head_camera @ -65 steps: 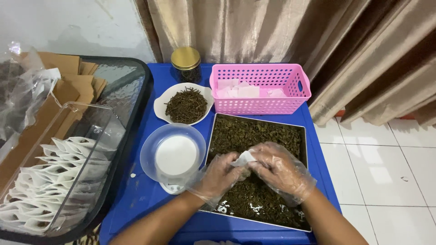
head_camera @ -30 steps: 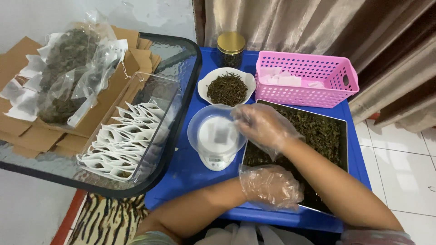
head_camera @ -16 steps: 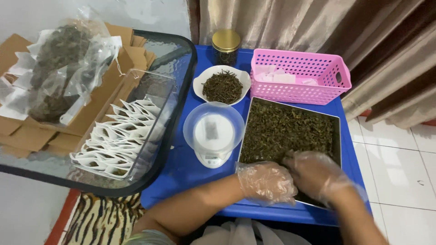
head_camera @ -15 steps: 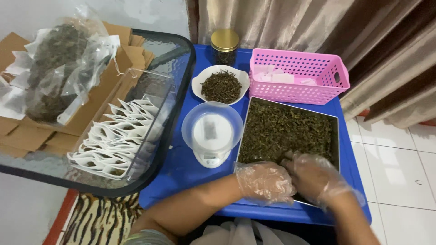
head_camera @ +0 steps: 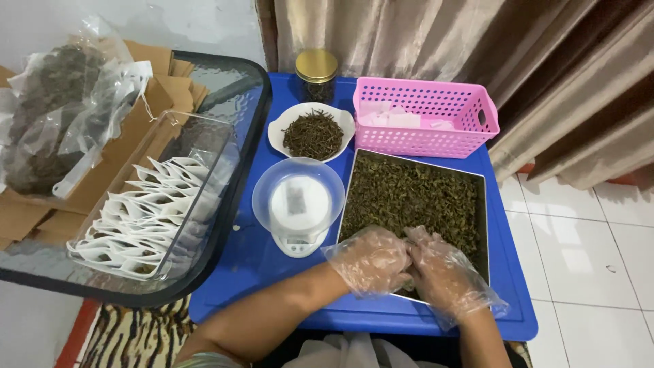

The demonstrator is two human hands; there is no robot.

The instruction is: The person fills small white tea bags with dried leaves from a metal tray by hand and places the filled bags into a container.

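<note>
A room in a home, set up for small-scale tea packing: beige curtains (head_camera: pixel 436 41) hang along the back, white floor tiles (head_camera: pixel 586 245) show at the right, and a striped rug (head_camera: pixel 129 334) lies below. A low blue table (head_camera: pixel 259 252) carries a metal tray of dried leaves (head_camera: pixel 415 197) and a small scale (head_camera: pixel 298 204), while folded cardboard (head_camera: pixel 88 177) sits on the glass table (head_camera: pixel 225 197) at its left edge

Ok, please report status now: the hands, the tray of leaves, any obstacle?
Both gloved hands, left hand and right hand, together over tray near edge, grip unclear. Leaves loose. Scale beside, clear.
</note>
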